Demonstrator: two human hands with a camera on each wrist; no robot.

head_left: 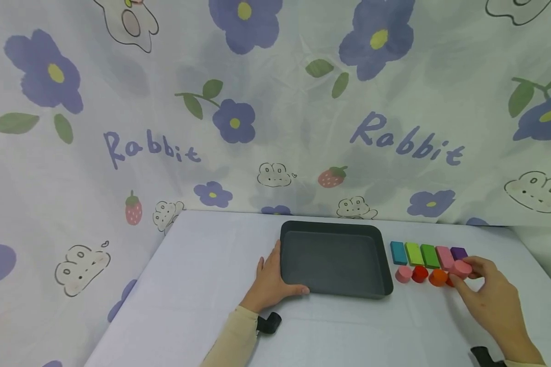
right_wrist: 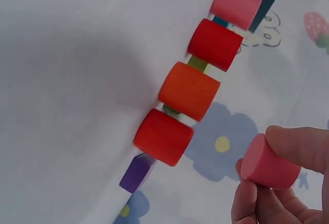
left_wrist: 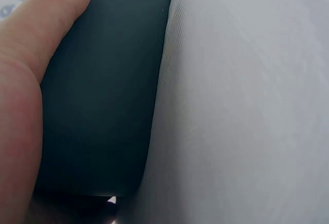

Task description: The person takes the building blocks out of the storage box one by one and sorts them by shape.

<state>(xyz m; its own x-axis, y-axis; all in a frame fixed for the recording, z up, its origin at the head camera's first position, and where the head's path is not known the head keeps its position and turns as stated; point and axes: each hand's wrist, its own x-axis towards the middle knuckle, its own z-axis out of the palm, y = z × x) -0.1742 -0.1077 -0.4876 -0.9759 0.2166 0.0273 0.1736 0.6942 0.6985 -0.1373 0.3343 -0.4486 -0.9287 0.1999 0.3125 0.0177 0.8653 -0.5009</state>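
Note:
My right hand pinches a pink cylinder block between thumb and fingers, lifted above the row of blocks. Below it on the table stand a red cylinder, an orange cylinder, another red cylinder and a second pink cylinder, lined up. In the head view the nearest red one is partly hidden behind the held block. My left hand rests against the near left corner of a dark grey rectangular tray, fingers straight along its left side and thumb along its front wall.
Behind the cylinders lies a row of flat rectangular blocks: blue, yellow-green, green, pink and purple. A white cloth covers the table. A flower-printed curtain hangs at the table's back edge.

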